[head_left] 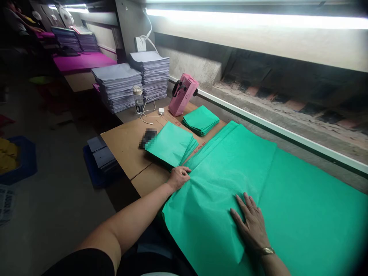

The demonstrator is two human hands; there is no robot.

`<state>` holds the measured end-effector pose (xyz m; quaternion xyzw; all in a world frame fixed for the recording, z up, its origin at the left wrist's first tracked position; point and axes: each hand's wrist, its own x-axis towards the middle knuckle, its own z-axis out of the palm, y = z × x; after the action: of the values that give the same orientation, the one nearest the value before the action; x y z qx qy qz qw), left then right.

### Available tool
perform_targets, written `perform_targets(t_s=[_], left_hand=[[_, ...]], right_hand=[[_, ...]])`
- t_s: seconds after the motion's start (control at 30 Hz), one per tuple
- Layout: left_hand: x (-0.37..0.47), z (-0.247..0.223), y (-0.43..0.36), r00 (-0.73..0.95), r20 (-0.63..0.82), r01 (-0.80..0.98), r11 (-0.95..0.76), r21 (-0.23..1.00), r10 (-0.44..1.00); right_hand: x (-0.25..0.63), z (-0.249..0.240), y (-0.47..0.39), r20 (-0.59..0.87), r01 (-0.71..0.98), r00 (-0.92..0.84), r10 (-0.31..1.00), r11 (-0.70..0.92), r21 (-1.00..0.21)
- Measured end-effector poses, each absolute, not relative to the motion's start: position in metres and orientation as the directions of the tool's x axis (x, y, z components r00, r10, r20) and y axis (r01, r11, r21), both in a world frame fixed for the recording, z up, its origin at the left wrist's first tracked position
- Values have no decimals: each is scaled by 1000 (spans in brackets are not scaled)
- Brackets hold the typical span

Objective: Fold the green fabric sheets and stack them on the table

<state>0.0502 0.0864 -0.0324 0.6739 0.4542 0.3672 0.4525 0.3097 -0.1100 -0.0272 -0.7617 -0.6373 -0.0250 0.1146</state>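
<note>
A large green fabric sheet [310, 207], thin and slightly creased, spreads over the right side of the table in overlapping layers. At its left edge, my left hand [179, 177] pinches a fold of the material with bent fingers. My right hand [251, 222] lies flat on the sheet nearer to me, fingers spread, holding nothing. Just beyond my left hand is a folded green stack [172, 142] with fanned layers. Another folded green stack [201, 119] lies farther back, by the wall side.
Brown cardboard [123, 147] covers the table. Behind stand a pink bag [184, 94], a bottle [138, 100], a white cable with charger [161, 111] and tall grey-lilac stacks [155, 74]. A blue crate [94, 174] sits on the floor. A lit tube [253, 21] runs overhead.
</note>
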Motion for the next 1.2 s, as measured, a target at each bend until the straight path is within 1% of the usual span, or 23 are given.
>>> perform_targets(t_s=[0.1,0.2,0.27,0.37,0.47,0.53,0.6,0.67,0.73,0.8,0.87,0.93,1.0,1.07,1.13,1.17,1.2], left_hand=[[49,-35,85,303,126,252,-207,945,945],[48,-36,84,294,168,220,-238,946,941],[47,-35,84,295,183,213,-251,944,938],[48,-32,84,312,185,224,-261,939,932],[49,-31,84,313,179,238,-259,936,933],[50,-30,84,307,171,238,-249,939,936],[50,-28,85,309,168,238,-247,939,936],[49,-25,86,314,165,248,-248,936,935],[48,-25,87,321,155,259,-244,935,934],[48,-25,88,331,137,265,-232,936,933],[47,-23,88,340,104,269,-203,942,935],[46,-15,89,350,75,252,-171,953,934],[45,-2,88,356,38,181,-109,977,934],[42,15,85,389,-83,56,67,996,917],[39,27,78,515,-273,-32,337,941,812],[37,31,72,588,-345,-31,446,894,732],[34,32,64,644,-387,-13,515,857,661]], right_hand=[[338,-30,-85,70,982,191,979,-191,-16],[386,-29,-42,11,944,323,946,-323,62],[426,-26,-8,-10,896,442,897,-441,58],[481,-22,37,-8,806,592,806,-592,-3],[512,-19,65,11,761,649,761,-648,-38],[513,-18,68,3,784,621,784,-621,-13],[496,-19,55,-12,842,540,842,-539,29],[462,-20,29,-21,908,416,909,-414,65],[419,-22,-5,-24,965,249,968,-246,87],[379,-22,-38,-19,991,110,994,-108,83],[350,-22,-61,-11,996,66,998,-65,57],[337,-22,-71,-7,993,112,994,-112,25],[335,-23,-72,-13,988,157,987,-157,2],[339,-23,-70,-16,984,177,984,-177,-13],[341,-23,-67,-18,982,185,983,-186,-25],[342,-22,-66,-18,981,189,982,-190,-31],[342,-22,-66,-17,980,194,981,-194,-37]])
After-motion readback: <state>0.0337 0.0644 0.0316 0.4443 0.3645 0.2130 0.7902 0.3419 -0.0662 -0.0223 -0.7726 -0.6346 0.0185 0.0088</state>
